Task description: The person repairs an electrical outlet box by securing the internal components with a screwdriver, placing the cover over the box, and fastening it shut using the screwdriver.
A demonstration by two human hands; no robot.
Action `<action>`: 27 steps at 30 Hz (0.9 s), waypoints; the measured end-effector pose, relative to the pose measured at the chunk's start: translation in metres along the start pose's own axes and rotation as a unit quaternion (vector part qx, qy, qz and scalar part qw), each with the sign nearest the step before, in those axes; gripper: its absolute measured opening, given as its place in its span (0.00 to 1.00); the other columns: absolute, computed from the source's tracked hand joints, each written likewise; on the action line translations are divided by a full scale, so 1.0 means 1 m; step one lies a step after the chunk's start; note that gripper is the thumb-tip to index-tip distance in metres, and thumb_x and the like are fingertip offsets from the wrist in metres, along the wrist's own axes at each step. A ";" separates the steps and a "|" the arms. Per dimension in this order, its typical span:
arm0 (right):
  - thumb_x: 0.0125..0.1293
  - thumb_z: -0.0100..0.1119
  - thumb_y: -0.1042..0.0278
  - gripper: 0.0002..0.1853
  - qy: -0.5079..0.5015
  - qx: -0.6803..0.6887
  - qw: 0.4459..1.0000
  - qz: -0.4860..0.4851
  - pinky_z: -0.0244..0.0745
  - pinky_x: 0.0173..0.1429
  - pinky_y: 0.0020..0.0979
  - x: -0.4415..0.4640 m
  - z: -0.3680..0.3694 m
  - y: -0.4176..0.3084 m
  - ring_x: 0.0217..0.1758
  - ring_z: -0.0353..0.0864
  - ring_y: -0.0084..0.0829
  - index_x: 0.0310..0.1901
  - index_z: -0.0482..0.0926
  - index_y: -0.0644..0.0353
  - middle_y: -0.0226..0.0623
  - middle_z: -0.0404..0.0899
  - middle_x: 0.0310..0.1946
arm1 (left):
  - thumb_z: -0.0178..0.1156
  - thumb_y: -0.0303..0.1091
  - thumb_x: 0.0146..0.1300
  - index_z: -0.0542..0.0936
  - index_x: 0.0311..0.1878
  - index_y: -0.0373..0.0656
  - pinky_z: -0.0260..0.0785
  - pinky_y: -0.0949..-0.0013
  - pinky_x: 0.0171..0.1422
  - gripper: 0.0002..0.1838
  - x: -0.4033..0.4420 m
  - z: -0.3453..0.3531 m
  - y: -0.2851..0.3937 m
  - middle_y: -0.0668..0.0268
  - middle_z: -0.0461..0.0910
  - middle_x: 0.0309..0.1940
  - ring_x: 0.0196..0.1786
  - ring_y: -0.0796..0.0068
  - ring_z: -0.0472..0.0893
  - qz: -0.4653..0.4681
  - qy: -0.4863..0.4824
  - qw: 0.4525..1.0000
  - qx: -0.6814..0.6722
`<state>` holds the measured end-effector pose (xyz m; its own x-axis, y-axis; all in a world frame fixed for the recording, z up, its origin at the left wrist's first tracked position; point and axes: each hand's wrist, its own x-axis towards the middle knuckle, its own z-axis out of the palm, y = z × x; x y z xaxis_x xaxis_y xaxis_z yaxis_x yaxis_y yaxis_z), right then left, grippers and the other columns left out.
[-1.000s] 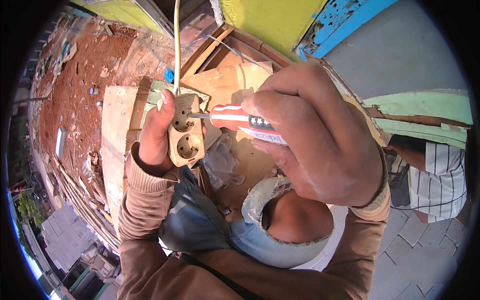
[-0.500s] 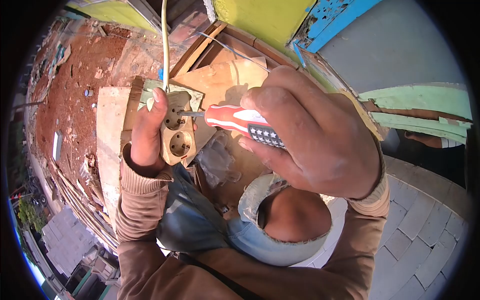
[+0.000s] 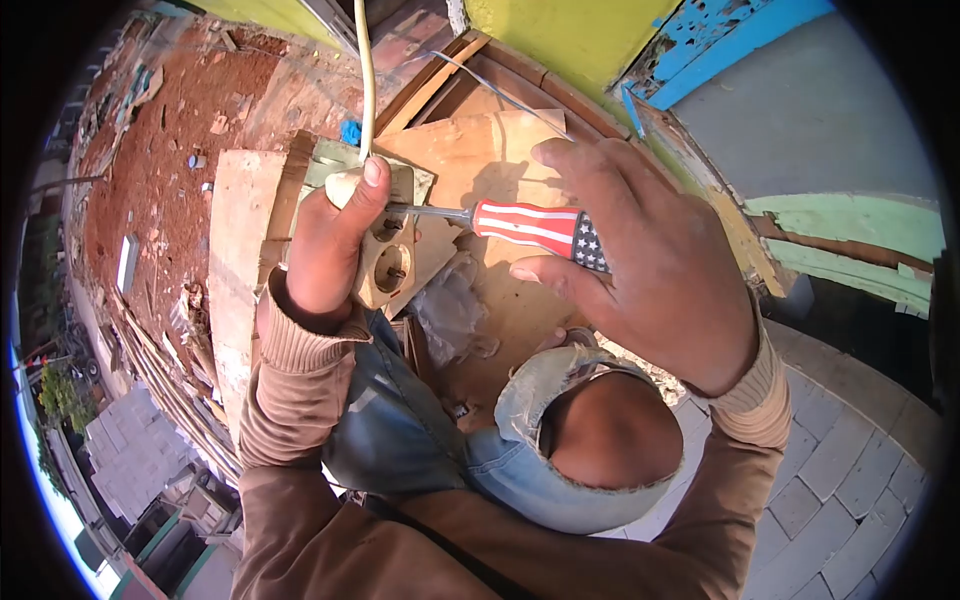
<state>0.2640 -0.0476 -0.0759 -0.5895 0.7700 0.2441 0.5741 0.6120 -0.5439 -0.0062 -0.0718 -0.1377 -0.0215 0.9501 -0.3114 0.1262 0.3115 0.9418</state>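
The left hand [image 3: 328, 250], well to the left of the bare knee [image 3: 612, 430] and farther out, is curled, its thumb [image 3: 370, 192] raised. The right hand [image 3: 670, 275] is beyond the knee, back upward, fingers [image 3: 592, 172] loosely spread. The left forearm [image 3: 295, 415] extends left of the knee, the right forearm [image 3: 735, 450] on its right.

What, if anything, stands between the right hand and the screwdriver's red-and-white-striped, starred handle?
Nothing visible: the open right hand is spread around the handle, and the grey metal shaft reaches the beige socket block.
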 end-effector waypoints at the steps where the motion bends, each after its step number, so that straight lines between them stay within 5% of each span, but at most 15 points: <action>1: 0.63 0.70 0.66 0.15 0.024 -0.021 0.999 -0.019 0.74 0.35 0.40 0.000 0.003 0.000 0.30 0.81 0.44 0.47 0.79 0.62 0.42 0.82 0.34 | 0.53 0.62 0.74 0.75 0.50 0.35 0.77 0.70 0.37 0.31 0.000 0.002 -0.001 0.60 0.81 0.34 0.33 0.72 0.84 -0.010 0.004 1.000 -0.003; 4: 0.65 0.68 0.65 0.14 -0.043 -0.067 0.996 -0.047 0.74 0.36 0.43 -0.002 0.008 0.005 0.31 0.81 0.48 0.48 0.80 0.63 0.43 0.82 0.34 | 0.54 0.59 0.74 0.75 0.49 0.35 0.77 0.70 0.39 0.29 0.000 0.002 0.002 0.61 0.81 0.35 0.34 0.73 0.83 0.010 -0.004 1.000 0.008; 10: 0.67 0.65 0.63 0.14 -0.152 0.097 0.981 0.065 0.75 0.38 0.42 -0.004 0.019 0.015 0.31 0.80 0.51 0.48 0.80 0.64 0.47 0.82 0.32 | 0.56 0.57 0.74 0.77 0.47 0.36 0.76 0.71 0.39 0.27 0.003 -0.001 -0.005 0.62 0.81 0.36 0.34 0.73 0.82 0.044 0.020 0.998 0.051; 16: 0.67 0.63 0.70 0.10 0.044 0.061 0.993 0.086 0.76 0.34 0.41 -0.031 0.016 0.026 0.28 0.83 0.44 0.46 0.77 0.62 0.42 0.82 0.28 | 0.65 0.63 0.64 0.80 0.40 0.33 0.76 0.69 0.36 0.34 0.013 -0.027 0.000 0.60 0.80 0.30 0.30 0.70 0.83 -0.072 0.140 0.983 -0.097; 17: 0.67 0.61 0.72 0.09 0.129 0.149 0.970 0.139 0.75 0.35 0.35 -0.034 0.030 0.038 0.29 0.80 0.34 0.46 0.77 0.64 0.39 0.81 0.29 | 0.65 0.61 0.65 0.80 0.43 0.32 0.77 0.69 0.37 0.32 0.013 -0.028 0.000 0.59 0.81 0.32 0.33 0.70 0.83 -0.068 0.120 0.982 -0.126; 19: 0.65 0.60 0.75 0.09 0.144 0.273 0.922 0.235 0.73 0.32 0.30 -0.049 0.059 0.080 0.28 0.77 0.24 0.46 0.76 0.65 0.35 0.79 0.27 | 0.65 0.59 0.66 0.79 0.45 0.32 0.77 0.69 0.39 0.31 0.010 -0.025 0.000 0.59 0.81 0.34 0.35 0.70 0.83 -0.063 0.099 0.980 -0.159; 22: 0.60 0.62 0.72 0.09 0.037 0.378 0.830 0.409 0.70 0.30 0.30 -0.081 0.126 0.157 0.24 0.74 0.22 0.40 0.77 0.67 0.34 0.77 0.21 | 0.65 0.50 0.68 0.77 0.52 0.32 0.77 0.69 0.44 0.27 0.004 -0.016 0.003 0.59 0.82 0.38 0.41 0.70 0.83 -0.032 0.039 0.974 -0.221; 24: 0.57 0.67 0.64 0.13 0.003 0.194 0.889 0.414 0.74 0.33 0.34 -0.106 0.189 0.210 0.25 0.80 0.30 0.34 0.79 0.66 0.38 0.79 0.20 | 0.65 0.41 0.67 0.76 0.56 0.32 0.76 0.68 0.48 0.23 0.001 -0.014 0.006 0.59 0.82 0.42 0.43 0.70 0.82 -0.007 0.017 0.978 -0.207; 27: 0.55 0.67 0.59 0.14 0.003 0.068 0.889 0.452 0.79 0.41 0.43 -0.136 0.255 0.255 0.34 0.86 0.44 0.32 0.82 0.64 0.47 0.85 0.29 | 0.61 0.40 0.70 0.74 0.62 0.29 0.76 0.68 0.51 0.26 -0.002 -0.015 0.008 0.57 0.82 0.44 0.45 0.68 0.82 0.010 0.003 0.977 -0.213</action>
<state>0.3453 -0.0423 -0.4523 0.0819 0.9376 -0.3381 0.7374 -0.2852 -0.6123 -0.0204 -0.0710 -0.1274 -0.0297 0.9557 -0.2928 -0.2983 0.2711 0.9152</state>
